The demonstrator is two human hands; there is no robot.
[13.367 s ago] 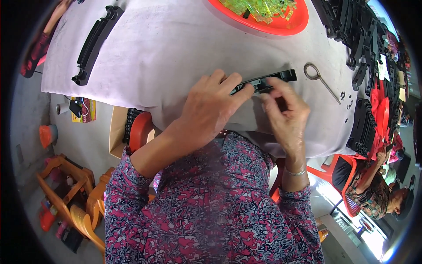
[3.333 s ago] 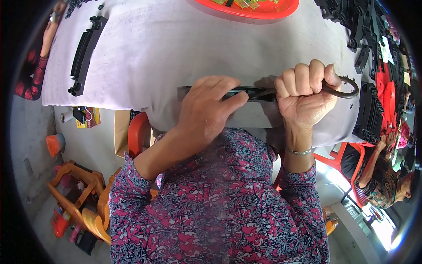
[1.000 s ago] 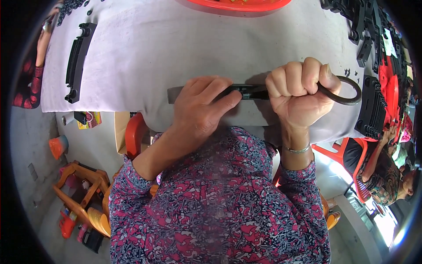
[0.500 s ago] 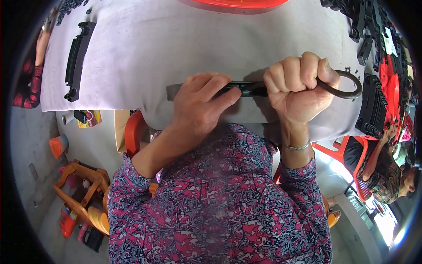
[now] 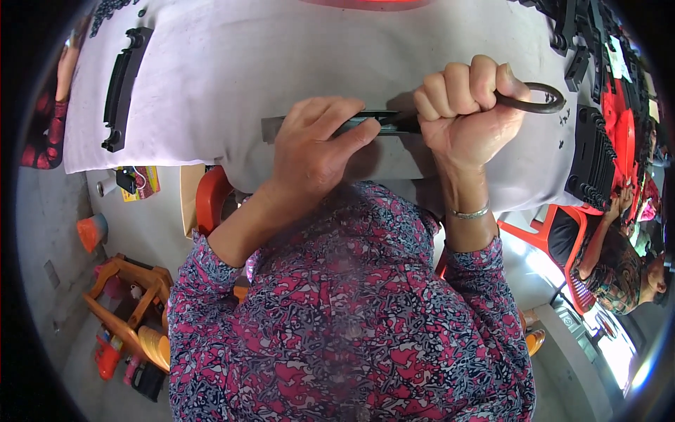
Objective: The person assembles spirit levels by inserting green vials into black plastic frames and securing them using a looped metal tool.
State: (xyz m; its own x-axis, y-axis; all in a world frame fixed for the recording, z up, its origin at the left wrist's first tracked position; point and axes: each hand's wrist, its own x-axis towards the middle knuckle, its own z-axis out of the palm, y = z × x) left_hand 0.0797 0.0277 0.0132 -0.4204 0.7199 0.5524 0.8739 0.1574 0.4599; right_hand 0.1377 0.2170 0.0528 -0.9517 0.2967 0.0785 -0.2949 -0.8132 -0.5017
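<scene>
From the head camera — the only view — the work looks to be in a pressing or driving step: a metal tool with a ring end [image 5: 538, 98] is being worked into a long black part [image 5: 373, 123] that lies on a flat grey strip [image 5: 271, 129] at the near edge of the cloth-covered table [image 5: 281, 49].

The right hand [image 5: 467, 116] is clenched in a full fist around the tool's shaft, the ring loop jutting out past the thumb side. The left hand [image 5: 316, 144] lies flat over the black part, fingers spread and pressing it down against the strip rather than wrapping it — a hold-down, not a closed grip.

So the part sits between the two hands: its left stretch under the left fingers, its right end touching the fist, where the tool's tip is hidden. As a judgement, the next move calls for steady downward pressure from the left hand while the right keeps the tool aligned.

Another long black piece [image 5: 123, 84] lies well apart at the table's left.
</scene>
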